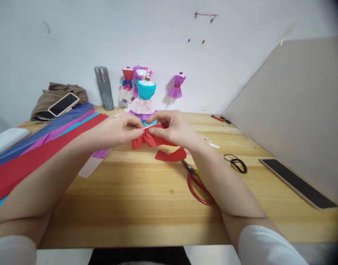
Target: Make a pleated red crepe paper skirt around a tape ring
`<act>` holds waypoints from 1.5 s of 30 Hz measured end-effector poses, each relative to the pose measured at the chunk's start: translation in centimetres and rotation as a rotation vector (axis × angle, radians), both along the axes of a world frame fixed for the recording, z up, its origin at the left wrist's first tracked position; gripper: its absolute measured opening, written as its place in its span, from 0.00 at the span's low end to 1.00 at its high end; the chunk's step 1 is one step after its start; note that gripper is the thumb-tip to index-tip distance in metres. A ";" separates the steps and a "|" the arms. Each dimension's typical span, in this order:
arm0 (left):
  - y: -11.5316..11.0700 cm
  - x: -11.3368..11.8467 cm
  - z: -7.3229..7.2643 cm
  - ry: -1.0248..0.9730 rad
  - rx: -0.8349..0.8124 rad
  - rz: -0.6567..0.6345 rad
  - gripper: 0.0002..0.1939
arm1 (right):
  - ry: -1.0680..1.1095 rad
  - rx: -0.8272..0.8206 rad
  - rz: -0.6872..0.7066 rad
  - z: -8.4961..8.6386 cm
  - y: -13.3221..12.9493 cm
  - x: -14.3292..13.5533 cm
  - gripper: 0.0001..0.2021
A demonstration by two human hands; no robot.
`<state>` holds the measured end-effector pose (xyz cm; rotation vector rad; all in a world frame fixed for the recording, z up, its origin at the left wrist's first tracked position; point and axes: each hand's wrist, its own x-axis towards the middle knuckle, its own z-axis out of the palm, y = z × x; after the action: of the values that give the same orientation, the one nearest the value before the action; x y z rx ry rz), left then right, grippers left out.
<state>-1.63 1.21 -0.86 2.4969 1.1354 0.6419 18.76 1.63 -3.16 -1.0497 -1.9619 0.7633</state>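
Note:
Between my two hands is a gathered strip of red crepe paper, puckered in the middle, with a thin white edge along its top. My left hand pinches its left part between thumb and fingers. The thumb and fingers of my right hand close on it just beside. A loose curved red piece lies on the table under my right hand. Scissors with red handles lie beside my right forearm, partly covered by it. Right behind my hands stands a small dress form in a turquoise, pink and purple paper dress.
More small dressed forms, one in a purple dress, stand by the wall near a grey bottle. Long coloured paper strips run along the left, by a phone on brown cloth. At right lie black hair ties and a dark flat device.

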 end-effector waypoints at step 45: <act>-1.6 0.6 0.6 -0.014 0.366 0.093 0.06 | 0.344 -0.314 0.056 0.7 -1.3 -0.9 0.10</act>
<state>-1.03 -0.35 -0.27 2.7427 1.2285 0.9695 17.87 0.36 -2.51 -0.9672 -1.6147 1.2260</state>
